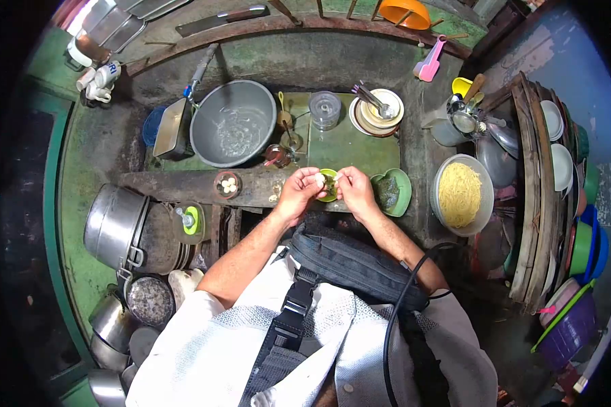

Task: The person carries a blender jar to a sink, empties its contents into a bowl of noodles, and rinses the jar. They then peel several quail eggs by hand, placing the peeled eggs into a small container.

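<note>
My left hand [300,193] pinches a small white egg [320,179], which looks like a quail egg, between thumb and fingers. Close beside it, my right hand [356,191] has its fingertips pressed together; whatever they hold is too small to make out. Both hands are over a small yellow-green bowl [328,198], partly hidden by my fingers. Left of them a small dish [228,192] holds several white eggs [229,183]. Pale scraps [275,192] lie on the ledge near my left wrist. Right of my right hand sits a green leaf-shaped bowl [404,183] with dark, wet contents.
A large grey basin [204,146] of water stands in the back left of the sink area. Stacked plates [360,125] with cutlery and a clear container [325,112] are behind my hands. A bowl of yellow noodles [460,193] stands right; metal pots [115,224] fill the left.
</note>
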Demonstrator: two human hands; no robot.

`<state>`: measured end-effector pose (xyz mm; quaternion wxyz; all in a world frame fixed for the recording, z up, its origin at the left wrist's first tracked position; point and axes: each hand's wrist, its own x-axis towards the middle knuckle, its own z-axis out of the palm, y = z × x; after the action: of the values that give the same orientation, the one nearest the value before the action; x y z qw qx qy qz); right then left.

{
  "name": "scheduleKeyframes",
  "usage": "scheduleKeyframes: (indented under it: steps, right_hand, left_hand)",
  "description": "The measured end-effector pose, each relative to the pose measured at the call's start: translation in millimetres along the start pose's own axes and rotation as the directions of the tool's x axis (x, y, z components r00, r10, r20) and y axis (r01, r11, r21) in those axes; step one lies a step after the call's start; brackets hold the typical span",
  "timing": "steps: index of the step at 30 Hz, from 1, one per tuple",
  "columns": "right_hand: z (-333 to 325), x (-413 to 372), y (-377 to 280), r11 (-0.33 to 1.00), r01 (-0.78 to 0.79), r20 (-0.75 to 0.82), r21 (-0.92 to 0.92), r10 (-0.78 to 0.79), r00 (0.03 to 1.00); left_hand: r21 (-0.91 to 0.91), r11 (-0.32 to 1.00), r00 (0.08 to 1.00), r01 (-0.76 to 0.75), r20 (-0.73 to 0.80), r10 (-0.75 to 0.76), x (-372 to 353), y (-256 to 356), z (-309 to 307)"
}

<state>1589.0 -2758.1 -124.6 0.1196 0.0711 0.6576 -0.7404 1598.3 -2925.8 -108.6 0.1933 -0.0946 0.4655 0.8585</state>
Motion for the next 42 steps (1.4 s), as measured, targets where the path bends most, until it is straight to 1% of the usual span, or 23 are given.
scheduleKeyframes:
  steps: [2, 4, 6, 8, 10, 12, 14, 17, 19, 21, 22, 23, 24, 25, 26, 27, 28, 30, 32, 34, 36, 38, 42]
  right_hand:
    - [-2, 1, 2, 1.000, -0.010, -0.022, -0.022, 0.010, 1.000]
    - [1, 1, 1, 0.982, 0.087, 0.038, -0.170, -0.082, 0.996]
    - [5, -6, -7, 0.972, 0.124, 0.022, -0.198, -0.122, 0.992]
    - [8, -7, -11, 0.888, 0.291, 0.032, -0.357, -0.299, 0.954]
    - [7, -8, -12, 0.879, 0.282, 0.028, -0.385, -0.294, 0.955]
    - [5, -6, -9, 0.741, 0.420, 0.057, -0.524, -0.462, 0.885]
    - [5, -7, -14, 0.731, 0.429, 0.062, -0.531, -0.471, 0.880]
    - [6, -6, -14, 0.767, 0.394, 0.043, -0.507, -0.434, 0.900]
    - [5, -5, -12, 0.853, 0.276, 0.008, -0.443, -0.304, 0.953]
    - [5, -3, -5, 0.884, 0.235, 0.005, -0.404, -0.254, 0.967]
    - [4, -2, -3, 0.911, 0.191, 0.004, -0.366, -0.204, 0.979]
    - [3, -2, -1, 0.935, 0.200, 0.033, -0.293, -0.199, 0.980]
    - [2, -2, 1, 0.935, 0.199, 0.032, -0.293, -0.198, 0.980]
    - [2, -2, 0, 0.980, 0.123, 0.076, -0.157, -0.112, 0.991]
    - [3, -2, 0, 0.999, 0.036, 0.133, -0.023, -0.032, 0.991]
    - [3, -4, -1, 0.999, 0.043, 0.168, 0.000, -0.043, 0.985]
    - [3, -4, -2, 0.999, 0.042, 0.168, 0.000, -0.041, 0.985]
    - [4, -5, -4, 1.000, 0.003, 0.203, 0.019, -0.007, 0.979]
    - [3, -7, -9, 0.996, -0.041, 0.217, 0.077, 0.023, 0.976]
    - [1, -6, -10, 0.988, -0.084, 0.232, 0.133, 0.051, 0.971]
    - [-2, -5, -8, 0.978, -0.118, 0.207, 0.170, 0.082, 0.975]
    - [-4, -4, -6, 0.979, -0.120, 0.206, 0.166, 0.085, 0.975]
    - [-4, -3, -6, 0.974, -0.136, 0.188, 0.179, 0.102, 0.977]
  left_hand:
    - [0.062, 0.998, 1.000, 0.012, -0.014, -0.012, 1, 1, 0]
    - [0.089, 0.996, 1.000, 0.004, -0.030, -0.002, 1, 0, 2]
    - [0.253, 0.967, 0.996, -0.043, -0.065, 0.062, 2, -1, 3]
    - [0.281, 0.957, 0.995, -0.072, -0.049, 0.089, 3, -1, 4]
    - [0.349, 0.933, 0.993, -0.087, -0.042, 0.108, 3, -1, 5]
    - [0.364, 0.925, 0.992, -0.108, -0.023, 0.125, 4, -3, 3]
    - [0.451, 0.880, 0.986, -0.152, 0.012, 0.164, 2, -1, 6]
    - [0.431, 0.896, 0.994, -0.107, 0.014, 0.112, 1, 0, 1]
    - [0.415, 0.906, 0.997, -0.077, 0.017, 0.077, 1, -1, 1]
    - [0.260, 0.965, 0.999, -0.044, 0.022, 0.039, 0, -2, 0]
    - [0.260, 0.964, 0.999, -0.044, 0.022, 0.039, -1, -1, 1]
    - [0.146, 0.989, 0.999, -0.008, 0.034, 0.003, -2, 1, 2]
    - [0.031, 0.999, 0.998, 0.031, 0.051, -0.032, -4, 2, 4]
    - [0.030, 0.999, 0.998, 0.031, 0.051, -0.033, -5, 5, 7]
    - [-0.037, 0.996, 0.996, 0.080, 0.046, -0.078, -6, 9, 11]
    - [-0.104, 0.986, 0.991, 0.127, 0.044, -0.123, -6, 11, 13]
    - [-0.105, 0.986, 0.991, 0.127, 0.044, -0.123, -6, 10, 12]
    - [0.162, 0.987, 0.999, 0.005, 0.045, -0.012, -4, 5, 8]
    - [0.171, 0.985, 0.997, -0.015, 0.078, 0.002, -1, 4, 3]
    - [0.063, 0.997, 0.998, 0.039, 0.053, -0.042, 0, 3, 2]
    - [0.082, 0.996, 0.998, 0.041, 0.050, -0.046, 0, 1, -2]
    - [-0.100, 0.993, 0.997, 0.056, 0.068, -0.049, -1, 1, -3]
    - [-0.210, 0.974, 0.993, 0.085, 0.102, -0.065, -1, 6, -4]
